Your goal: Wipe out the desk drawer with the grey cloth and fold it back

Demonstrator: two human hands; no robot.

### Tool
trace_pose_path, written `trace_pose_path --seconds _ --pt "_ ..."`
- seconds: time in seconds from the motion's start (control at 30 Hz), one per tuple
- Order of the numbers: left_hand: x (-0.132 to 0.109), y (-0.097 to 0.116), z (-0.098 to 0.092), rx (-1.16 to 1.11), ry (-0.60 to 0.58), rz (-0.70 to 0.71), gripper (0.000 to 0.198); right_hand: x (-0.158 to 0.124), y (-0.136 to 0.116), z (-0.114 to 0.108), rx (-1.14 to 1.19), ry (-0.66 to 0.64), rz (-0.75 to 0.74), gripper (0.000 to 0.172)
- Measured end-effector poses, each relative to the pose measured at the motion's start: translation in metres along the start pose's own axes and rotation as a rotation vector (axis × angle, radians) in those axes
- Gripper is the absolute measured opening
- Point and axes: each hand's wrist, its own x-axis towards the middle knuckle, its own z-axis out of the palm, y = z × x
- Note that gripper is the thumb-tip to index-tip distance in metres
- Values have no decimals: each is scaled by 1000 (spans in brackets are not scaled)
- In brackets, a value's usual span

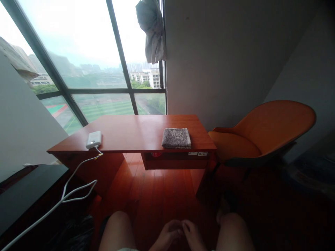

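Both of my hands are low in the view, between my knees, with their fingertips meeting. My left hand [169,234] is loosely curved, with a gap between thumb and fingers and nothing seen in it. My right hand [193,234] touches it, thumb out and fingers bent; part of its fingers is hidden, and no object shows in it. Beyond them stands a reddish wooden desk [131,132]. A folded grey towel [176,138] lies near its front edge, right of centre. On its left part rests a white power bank [94,139] with a white cable [75,170] plugged in.
An orange chair [277,129] stands right of the desk. Small white boxes [198,153] and a red item [156,154] sit on the open shelf under the desktop. A dark surface [31,191] is at left, with a black plastic bag [75,230] below. Windows rise behind.
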Motion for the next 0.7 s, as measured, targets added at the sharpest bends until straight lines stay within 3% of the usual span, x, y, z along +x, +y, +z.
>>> trace_pose_path --seconds 0.33,0.7 --pt "4 -6 -4 -1 4 33 20 4 3 1 -76 15 6 30" --pt "10 -15 -9 38 -15 56 24 9 8 4 17 2 38 33"
